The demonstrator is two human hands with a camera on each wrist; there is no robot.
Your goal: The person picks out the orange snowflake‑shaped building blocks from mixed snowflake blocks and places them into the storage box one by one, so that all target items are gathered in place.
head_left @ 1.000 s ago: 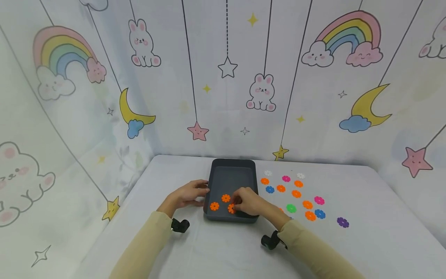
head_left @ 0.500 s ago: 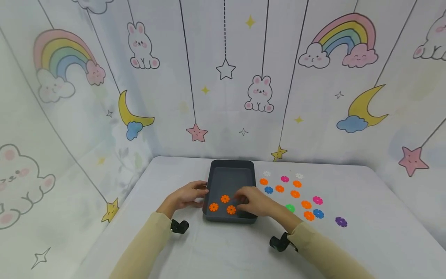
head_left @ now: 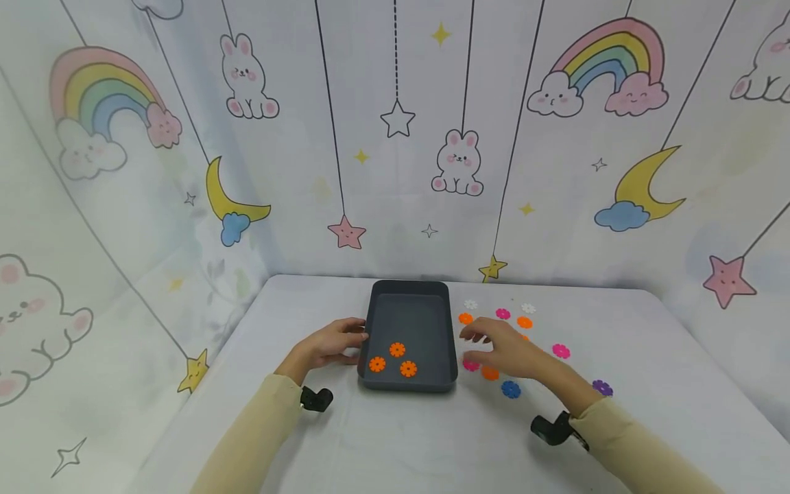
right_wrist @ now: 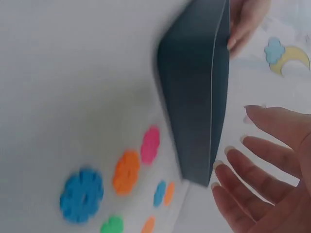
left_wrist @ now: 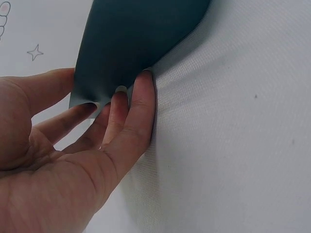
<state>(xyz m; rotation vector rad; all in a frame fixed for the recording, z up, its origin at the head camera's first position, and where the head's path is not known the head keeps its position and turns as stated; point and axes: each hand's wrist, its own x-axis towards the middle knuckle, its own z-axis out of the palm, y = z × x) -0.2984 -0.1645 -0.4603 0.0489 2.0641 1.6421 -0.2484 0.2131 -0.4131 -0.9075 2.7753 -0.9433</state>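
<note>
Left hand (head_left: 330, 343) steadying tray (head_left: 407, 384) wall, fingers straight; right hand (head_left: 503, 350) spread above small, light, stiff orange flower disc (head_left: 490, 373), best pinched by its edges

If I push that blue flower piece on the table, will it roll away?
Probably not: the blue flower piece lies flat on the cloth-covered table, so it would likely slide. It looks thin and small, so probably light and a bit fiddly to pinch.
</note>
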